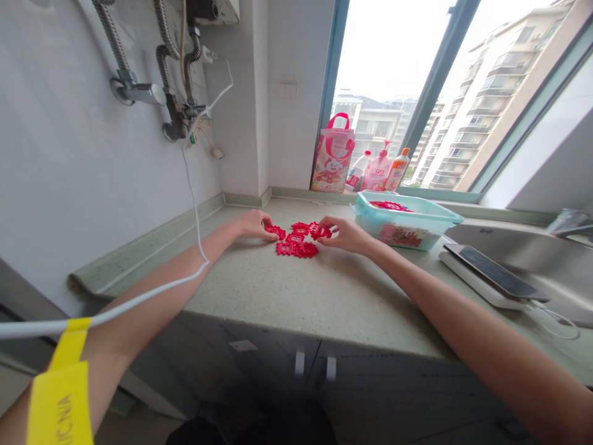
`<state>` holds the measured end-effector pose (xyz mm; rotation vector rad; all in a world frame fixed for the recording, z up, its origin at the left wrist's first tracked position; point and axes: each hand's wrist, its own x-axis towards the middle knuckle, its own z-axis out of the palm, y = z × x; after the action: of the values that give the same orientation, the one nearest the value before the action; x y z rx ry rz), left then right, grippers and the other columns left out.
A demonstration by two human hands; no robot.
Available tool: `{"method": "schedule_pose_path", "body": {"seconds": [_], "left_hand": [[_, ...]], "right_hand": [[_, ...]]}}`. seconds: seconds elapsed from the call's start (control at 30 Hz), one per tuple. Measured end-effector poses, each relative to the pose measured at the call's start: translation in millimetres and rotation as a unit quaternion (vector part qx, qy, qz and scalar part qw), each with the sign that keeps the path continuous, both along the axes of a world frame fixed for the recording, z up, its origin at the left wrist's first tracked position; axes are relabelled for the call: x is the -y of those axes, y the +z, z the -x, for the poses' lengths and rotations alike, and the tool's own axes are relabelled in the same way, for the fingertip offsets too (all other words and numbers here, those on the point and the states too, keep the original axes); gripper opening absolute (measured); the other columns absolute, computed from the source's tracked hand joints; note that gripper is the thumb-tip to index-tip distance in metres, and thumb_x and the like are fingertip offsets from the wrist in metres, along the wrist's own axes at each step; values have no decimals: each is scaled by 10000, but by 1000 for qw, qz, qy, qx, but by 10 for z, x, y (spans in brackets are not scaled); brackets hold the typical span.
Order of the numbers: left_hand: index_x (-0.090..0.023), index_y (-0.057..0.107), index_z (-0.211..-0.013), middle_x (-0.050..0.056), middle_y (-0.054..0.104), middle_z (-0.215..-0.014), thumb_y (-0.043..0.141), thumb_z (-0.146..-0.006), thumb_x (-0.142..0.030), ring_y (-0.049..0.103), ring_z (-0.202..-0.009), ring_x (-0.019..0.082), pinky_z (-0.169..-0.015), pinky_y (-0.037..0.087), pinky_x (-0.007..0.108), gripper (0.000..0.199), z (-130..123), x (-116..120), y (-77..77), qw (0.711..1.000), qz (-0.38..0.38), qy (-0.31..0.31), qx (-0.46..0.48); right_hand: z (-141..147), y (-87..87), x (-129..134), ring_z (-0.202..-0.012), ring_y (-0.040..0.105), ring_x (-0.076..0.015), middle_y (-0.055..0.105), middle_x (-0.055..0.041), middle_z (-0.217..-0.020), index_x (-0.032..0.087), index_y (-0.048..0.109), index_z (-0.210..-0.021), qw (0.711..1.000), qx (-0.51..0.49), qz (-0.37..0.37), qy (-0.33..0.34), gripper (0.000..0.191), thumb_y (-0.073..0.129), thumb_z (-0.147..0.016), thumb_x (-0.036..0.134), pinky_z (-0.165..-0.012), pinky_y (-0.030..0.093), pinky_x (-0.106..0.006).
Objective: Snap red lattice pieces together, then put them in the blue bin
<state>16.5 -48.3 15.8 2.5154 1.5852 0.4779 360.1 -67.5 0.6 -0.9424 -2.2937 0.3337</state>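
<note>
Several red plastic pieces with notched edges (295, 238) lie close together on the pale green counter (259, 284). My left hand (254, 225) is at the left of the cluster, its thumb and fingers closed on a red piece (275, 232). On the right side my right hand (341, 233) pinches another red piece (319, 231) at the cluster's upper right. More red pieces (391, 206) show inside a light teal plastic tub (417, 225) to the right of my right hand.
A phone (495, 271) rests on a white box beside the steel sink (565, 272) at right. Bottles (377, 170) and a pink bag (332, 161) stand by the window. A white cable (194, 204) hangs across my left forearm.
</note>
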Motion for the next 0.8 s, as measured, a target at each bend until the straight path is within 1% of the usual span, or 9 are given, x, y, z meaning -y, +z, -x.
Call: {"method": "schedule_pose_path", "body": {"seconds": [0.07, 0.13, 0.2, 0.3, 0.4, 0.57, 0.67, 0.8], "left_hand": [[-205, 769, -902, 37, 741, -844, 779, -660, -640, 634, -766, 192, -685, 414, 294, 498, -1, 13, 43, 1000, -16, -1, 7], [-204, 764, -912, 38, 742, -862, 782, -669, -624, 635, -791, 194, -705, 423, 293, 485, -28, 50, 92, 1000, -11, -20, 20], [-207, 756, -902, 29, 732, -851, 788, -674, -612, 630, -792, 192, -702, 426, 292, 466, -83, 116, 134, 998, 16, -54, 26], [-215, 740, -844, 12, 708, -801, 787, -691, -593, 614, -758, 187, -672, 415, 297, 410, -191, 241, 169, 992, 70, -105, 11], [-222, 725, -830, 7, 695, -781, 808, -673, -587, 611, -739, 190, -657, 412, 305, 406, -273, 327, 174, 988, 90, -125, -8], [-235, 721, -906, 2, 695, -814, 871, -588, -575, 617, -746, 191, -646, 411, 298, 489, -318, 343, 155, 987, 92, -130, -11], [-223, 710, -847, -11, 661, -748, 841, -634, -535, 586, -691, 173, -621, 378, 296, 400, -330, 344, 143, 986, 97, -134, -21], [-205, 669, -758, -27, 603, -664, 814, -660, -477, 522, -618, 147, -584, 333, 294, 323, -321, 342, 125, 986, 96, -133, -20]], "right_hand": [[75, 44, 90, -976, 706, -216, 769, -37, -1020, 231, 700, -1014, 999, -28, 8, 37, 273, 762, -797, 384, -863, 536, -344], [146, 61, 171, -995, 702, -215, 768, -37, -1037, 229, 703, -1016, 997, -27, 18, 64, 268, 755, -806, 388, -886, 536, -352], [199, 48, 224, -977, 697, -206, 766, -31, -1035, 230, 707, -1004, 996, -1, 29, 81, 246, 747, -812, 379, -889, 532, -349], [234, 6, 248, -931, 693, -193, 761, -26, -1023, 231, 701, -1006, 994, 36, 42, 96, 232, 736, -824, 371, -852, 530, -327], [232, -18, 242, -926, 689, -194, 755, -28, -1017, 230, 693, -1034, 994, 45, 44, 94, 266, 749, -824, 382, -829, 524, -316], [225, -10, 258, -920, 680, -194, 751, -31, -1039, 231, 684, -1067, 995, 56, 41, 75, 319, 785, -803, 379, -844, 506, -314], [253, -3, 288, -873, 671, -187, 753, -27, -1028, 232, 676, -1070, 994, 67, 30, 77, 333, 794, -801, 391, -831, 493, -312], [300, 4, 304, -780, 640, -172, 745, -20, -949, 229, 665, -1024, 995, 80, 22, 56, 306, 791, -791, 383, -757, 466, -299]]}}
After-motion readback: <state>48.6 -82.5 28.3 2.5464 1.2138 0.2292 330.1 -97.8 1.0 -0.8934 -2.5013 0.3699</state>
